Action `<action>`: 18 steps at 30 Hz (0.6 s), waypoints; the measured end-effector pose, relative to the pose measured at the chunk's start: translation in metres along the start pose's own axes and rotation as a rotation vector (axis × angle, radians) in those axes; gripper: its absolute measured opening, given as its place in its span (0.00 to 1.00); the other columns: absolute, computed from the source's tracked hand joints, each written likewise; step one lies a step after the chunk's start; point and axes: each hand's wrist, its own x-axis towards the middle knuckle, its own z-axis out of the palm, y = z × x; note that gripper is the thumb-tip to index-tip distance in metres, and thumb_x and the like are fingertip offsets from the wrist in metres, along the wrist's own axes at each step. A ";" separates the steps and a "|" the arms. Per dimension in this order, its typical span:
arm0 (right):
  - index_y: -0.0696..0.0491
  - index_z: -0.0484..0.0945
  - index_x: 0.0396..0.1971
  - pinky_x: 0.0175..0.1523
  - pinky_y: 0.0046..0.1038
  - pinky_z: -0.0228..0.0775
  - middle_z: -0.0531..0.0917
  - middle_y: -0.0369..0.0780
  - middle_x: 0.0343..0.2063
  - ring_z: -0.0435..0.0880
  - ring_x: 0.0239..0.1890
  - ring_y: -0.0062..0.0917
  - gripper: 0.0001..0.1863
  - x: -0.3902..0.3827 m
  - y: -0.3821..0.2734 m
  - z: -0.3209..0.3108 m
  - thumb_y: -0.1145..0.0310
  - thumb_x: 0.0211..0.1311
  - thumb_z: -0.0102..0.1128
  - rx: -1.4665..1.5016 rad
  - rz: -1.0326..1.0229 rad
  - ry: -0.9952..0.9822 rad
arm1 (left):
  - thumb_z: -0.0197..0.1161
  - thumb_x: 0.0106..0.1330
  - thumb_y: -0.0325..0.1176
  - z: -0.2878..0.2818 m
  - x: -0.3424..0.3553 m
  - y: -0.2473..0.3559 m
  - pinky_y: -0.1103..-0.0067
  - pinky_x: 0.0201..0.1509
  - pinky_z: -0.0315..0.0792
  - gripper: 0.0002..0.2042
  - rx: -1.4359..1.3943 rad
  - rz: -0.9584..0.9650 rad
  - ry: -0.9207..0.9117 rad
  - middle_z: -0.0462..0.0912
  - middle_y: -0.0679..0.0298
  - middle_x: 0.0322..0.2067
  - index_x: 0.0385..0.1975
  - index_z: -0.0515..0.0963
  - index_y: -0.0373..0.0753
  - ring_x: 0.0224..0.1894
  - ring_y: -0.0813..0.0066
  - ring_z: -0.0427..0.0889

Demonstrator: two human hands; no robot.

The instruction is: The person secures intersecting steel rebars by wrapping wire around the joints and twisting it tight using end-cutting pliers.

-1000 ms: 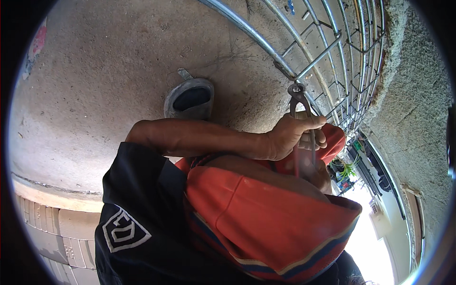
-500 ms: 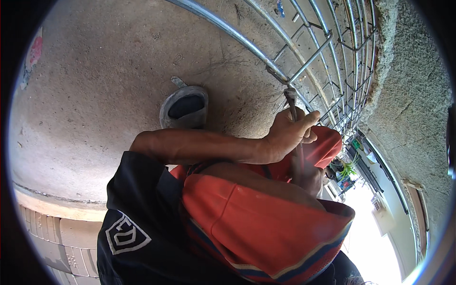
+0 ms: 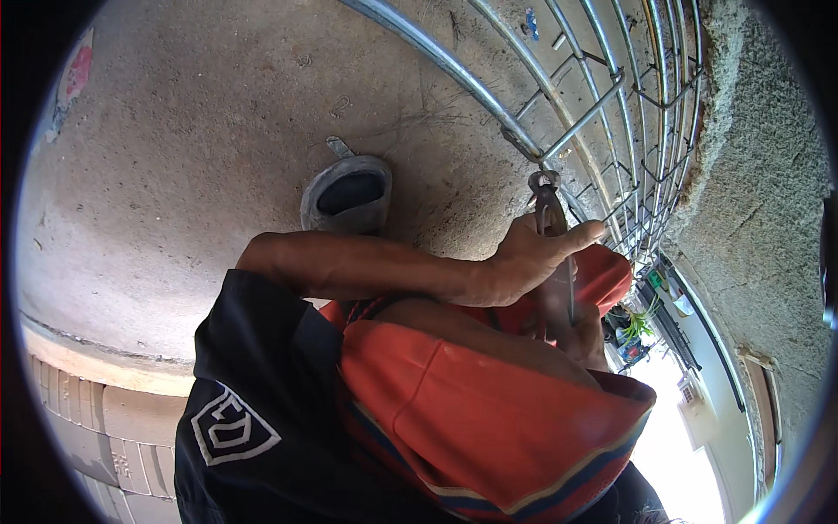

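Pincers standing near upright, long axis vertical, head up and nipping the crossing of the steel rebar grid. Left hand wrapped across the handles, fingers closed on them. Right hand gripping lower down, mostly hidden. Grey shoe on concrete just left.

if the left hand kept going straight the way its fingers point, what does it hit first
Probably the steel rebar grid: the left hand points up and right along the pincers, whose head already sits at a bar crossing. Depth is hard to judge through the fisheye.
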 end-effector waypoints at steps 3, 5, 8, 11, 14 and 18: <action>0.66 0.77 0.32 0.17 0.24 0.73 0.80 0.46 0.18 0.79 0.14 0.30 0.24 0.009 0.042 -0.002 0.55 0.65 0.47 0.981 0.068 -0.343 | 0.55 0.62 0.53 -0.001 0.002 -0.002 0.79 0.34 0.71 0.20 0.034 0.002 -0.201 0.74 0.66 0.24 0.29 0.72 0.39 0.31 0.79 0.74; 0.65 0.75 0.35 0.19 0.25 0.75 0.81 0.47 0.22 0.81 0.16 0.29 0.24 0.011 0.048 -0.001 0.54 0.65 0.45 1.274 0.109 -0.475 | 0.49 0.68 0.46 0.000 0.000 -0.004 0.79 0.33 0.69 0.15 -0.085 -0.017 -0.306 0.74 0.66 0.29 0.32 0.72 0.39 0.30 0.79 0.73; 0.64 0.71 0.43 0.25 0.24 0.77 0.81 0.48 0.29 0.82 0.22 0.28 0.25 0.001 0.039 -0.009 0.54 0.66 0.45 0.847 0.113 -0.338 | 0.50 0.67 0.46 -0.008 -0.007 -0.005 0.80 0.30 0.70 0.16 0.061 -0.116 -0.348 0.74 0.65 0.29 0.31 0.72 0.38 0.25 0.79 0.73; 0.64 0.67 0.49 0.36 0.28 0.77 0.80 0.48 0.36 0.83 0.32 0.30 0.24 -0.010 0.049 -0.014 0.56 0.67 0.42 0.659 0.035 -0.388 | 0.51 0.67 0.47 -0.007 -0.011 -0.012 0.83 0.20 0.69 0.17 0.113 -0.146 -0.418 0.74 0.63 0.31 0.37 0.72 0.36 0.22 0.79 0.75; 0.64 0.66 0.52 0.41 0.31 0.75 0.80 0.48 0.37 0.82 0.35 0.31 0.25 -0.022 0.043 -0.026 0.57 0.67 0.42 0.503 -0.019 -0.293 | 0.52 0.66 0.47 0.000 -0.010 -0.007 0.84 0.15 0.68 0.19 0.175 -0.221 -0.487 0.75 0.61 0.33 0.42 0.71 0.35 0.20 0.78 0.77; 0.63 0.64 0.56 0.46 0.30 0.72 0.80 0.48 0.40 0.80 0.39 0.32 0.26 -0.008 0.040 -0.046 0.58 0.67 0.43 0.331 -0.095 -0.363 | 0.49 0.67 0.49 -0.007 -0.008 -0.002 0.86 0.15 0.66 0.19 0.374 -0.132 -0.442 0.75 0.65 0.31 0.41 0.71 0.37 0.18 0.80 0.75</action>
